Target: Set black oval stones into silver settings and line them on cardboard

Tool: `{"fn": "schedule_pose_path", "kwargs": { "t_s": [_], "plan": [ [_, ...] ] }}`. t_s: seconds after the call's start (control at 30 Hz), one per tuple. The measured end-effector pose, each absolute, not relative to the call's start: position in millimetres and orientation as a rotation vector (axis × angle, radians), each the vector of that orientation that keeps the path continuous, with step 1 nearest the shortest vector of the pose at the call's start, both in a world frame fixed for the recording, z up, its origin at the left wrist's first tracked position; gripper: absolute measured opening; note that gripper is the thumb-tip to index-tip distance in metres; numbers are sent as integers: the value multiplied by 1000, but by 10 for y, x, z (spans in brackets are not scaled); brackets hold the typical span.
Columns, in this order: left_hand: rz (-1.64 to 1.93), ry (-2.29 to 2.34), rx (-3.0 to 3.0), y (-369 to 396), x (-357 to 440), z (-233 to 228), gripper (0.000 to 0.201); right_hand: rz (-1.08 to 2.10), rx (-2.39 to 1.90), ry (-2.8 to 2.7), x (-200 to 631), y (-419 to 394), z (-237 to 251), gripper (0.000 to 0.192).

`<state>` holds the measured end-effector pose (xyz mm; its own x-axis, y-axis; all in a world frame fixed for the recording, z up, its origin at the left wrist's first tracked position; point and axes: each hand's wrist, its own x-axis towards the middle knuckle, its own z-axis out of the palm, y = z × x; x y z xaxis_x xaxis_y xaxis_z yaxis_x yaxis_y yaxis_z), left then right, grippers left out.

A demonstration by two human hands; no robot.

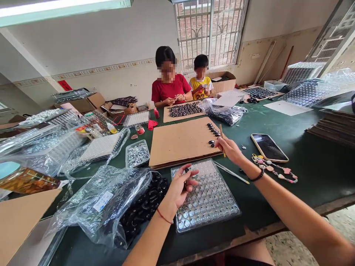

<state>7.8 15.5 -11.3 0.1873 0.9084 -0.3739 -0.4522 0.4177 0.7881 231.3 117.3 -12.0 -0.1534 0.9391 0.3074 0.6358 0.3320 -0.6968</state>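
Observation:
My left hand (pixel 181 186) is over the clear plastic tray (pixel 210 199) of round silvery pieces, pinching a small black piece (pixel 186 170) between thumb and fingers. A thin wooden stick (pixel 221 129) is gripped in my right hand (pixel 229 148), at the right edge of the stacked cardboard sheets (pixel 177 142). Beside that hand, several shiny black oval pieces (pixel 212 128) lie on the top sheet. Left of the tray, more black pieces (pixel 146 207) spill from a clear plastic bag (pixel 102 201).
A white tub of small metal parts (pixel 137 153) stands left of the cardboard. A phone (pixel 269 147), a beaded strap (pixel 277 170) and a white pen-like stick (pixel 233 173) lie on the right. Across the table, two people (pixel 170 87) handle small things near a board of black pieces (pixel 184 109).

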Motion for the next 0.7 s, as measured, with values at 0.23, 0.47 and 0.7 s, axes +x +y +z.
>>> {"fn": "schedule_pose_path", "kwargs": {
  "t_s": [0.23, 0.47, 0.7],
  "plan": [
    [1208, 1034, 799, 287, -121, -63, 25, 752, -1071, -1989, 1950, 770, -271, 37],
    [1218, 1081, 838, 325, -161, -72, 25, 673, -1129, -2141, 1732, 708, -283, 26],
    [1135, 1093, 865, 289, -96, -87, 25, 668, -1065, -2131, 1721, 704, -326, 27]
  ]
}}
